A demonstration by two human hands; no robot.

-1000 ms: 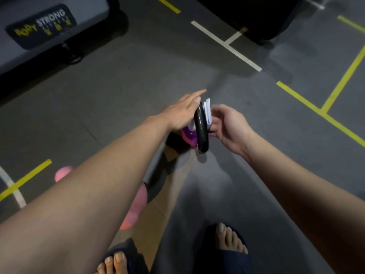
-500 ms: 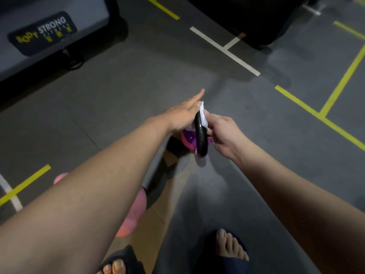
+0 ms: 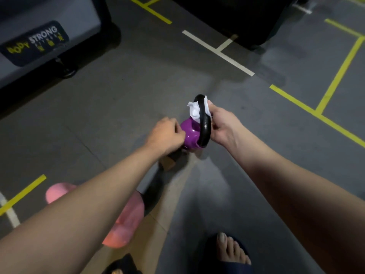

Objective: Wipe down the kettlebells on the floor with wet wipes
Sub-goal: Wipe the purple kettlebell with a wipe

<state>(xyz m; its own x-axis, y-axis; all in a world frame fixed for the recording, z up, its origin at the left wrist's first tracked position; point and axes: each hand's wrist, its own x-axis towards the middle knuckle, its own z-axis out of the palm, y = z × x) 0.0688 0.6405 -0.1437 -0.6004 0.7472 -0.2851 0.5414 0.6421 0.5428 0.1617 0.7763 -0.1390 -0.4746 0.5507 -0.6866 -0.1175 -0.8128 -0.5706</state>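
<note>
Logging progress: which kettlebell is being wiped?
The purple kettlebell: the right hand holds a white wipe on its black handle, the left hand grips its body. The pink kettlebell has no hand on it.

1 wide-angle camera, worn on the person's head, faced forward and steeply down at close range. Both forearms entered from the lower corners, and the left hand point(image 3: 166, 135) and right hand point(image 3: 223, 125) met at mid-frame on a purple kettlebell point(image 3: 190, 133) and wet wipe point(image 3: 194, 110). The grey floor point(image 3: 138, 91) filled the rest, with a foot point(image 3: 231, 248) at the lower edge.
</note>
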